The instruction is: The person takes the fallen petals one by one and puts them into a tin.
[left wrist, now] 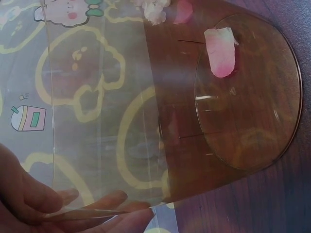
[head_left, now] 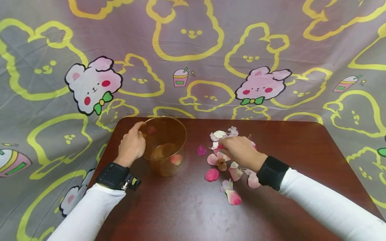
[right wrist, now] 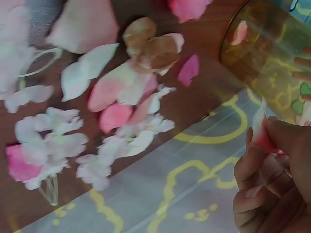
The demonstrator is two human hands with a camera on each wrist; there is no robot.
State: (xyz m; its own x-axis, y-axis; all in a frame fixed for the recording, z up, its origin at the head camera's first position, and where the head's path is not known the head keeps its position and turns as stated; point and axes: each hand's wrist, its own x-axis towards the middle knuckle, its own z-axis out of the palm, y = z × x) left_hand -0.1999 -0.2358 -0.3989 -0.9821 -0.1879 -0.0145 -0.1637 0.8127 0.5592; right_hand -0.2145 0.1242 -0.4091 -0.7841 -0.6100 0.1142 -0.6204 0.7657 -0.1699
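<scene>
My left hand [head_left: 131,144] grips the rim of a see-through amber bucket [head_left: 163,168] at the table's left, thumb and fingers on either side of its wall. A pink and white petal [left wrist: 221,53] shows near the bucket's base. Over the loose flower petals to the right is my right hand [head_left: 242,150]. Between thumb and fingertips it pinches a white and pink petal [right wrist: 261,130], clear in the right wrist view. Around it lie pale blossoms [right wrist: 51,138], a brown withered petal [right wrist: 155,53], a magenta petal [head_left: 201,150] and a red-tipped petal [head_left: 233,197].
The dark reddish-brown tabletop [head_left: 187,211] has rounded far corners. A grey cloth [head_left: 193,40] with yellow cartoon outlines hangs behind the table and at its sides. Each wrist wears a black strap [head_left: 272,172].
</scene>
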